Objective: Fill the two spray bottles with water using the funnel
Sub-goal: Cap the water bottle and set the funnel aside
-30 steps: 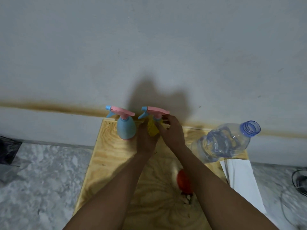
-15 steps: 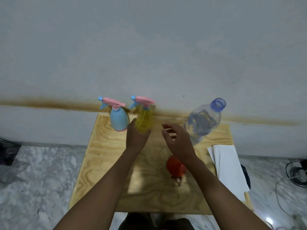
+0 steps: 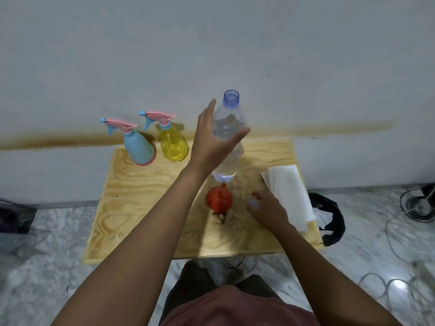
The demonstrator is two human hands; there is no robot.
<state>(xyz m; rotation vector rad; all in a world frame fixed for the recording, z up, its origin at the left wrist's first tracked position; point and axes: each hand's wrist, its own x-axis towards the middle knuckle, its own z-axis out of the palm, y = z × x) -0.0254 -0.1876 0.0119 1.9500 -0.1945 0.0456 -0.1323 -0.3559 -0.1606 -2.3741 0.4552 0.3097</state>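
The left hand is spread wide with straight fingers, right in front of the clear water bottle — it holds nothing yet. The bottle has no cap and has water inside, so it will be heavy, thin and squishy. Hold it round the middle, gently, or water may jump out. The right hand is curled low over the wooden table, maybe on a small blue thing — too blurry to tell. The red funnel lies just left of it. The blue spray bottle and yellow spray bottle stand left of the left hand, tops on.
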